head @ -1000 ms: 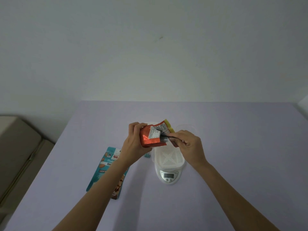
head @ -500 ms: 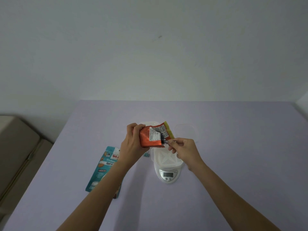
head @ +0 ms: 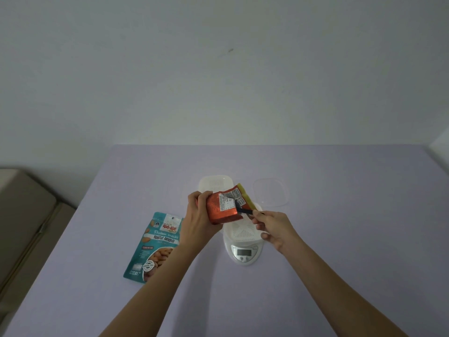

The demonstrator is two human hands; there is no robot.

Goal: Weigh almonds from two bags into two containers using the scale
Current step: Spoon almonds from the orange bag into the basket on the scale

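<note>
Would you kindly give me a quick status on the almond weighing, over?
Left hand grips orange bag above container on scale. Right hand pinches dark utensil at bag's opening. Teal bag flat on table, clear of scale.

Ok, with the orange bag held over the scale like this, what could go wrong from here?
1. The left hand tilts the orange foil bag above the white container near its far rim, so almonds drawn out by the dark utensil in the right hand might land on the table.
2. The right hand hovers close over the container on the scale; brushing it would likely upset the reading.
</note>
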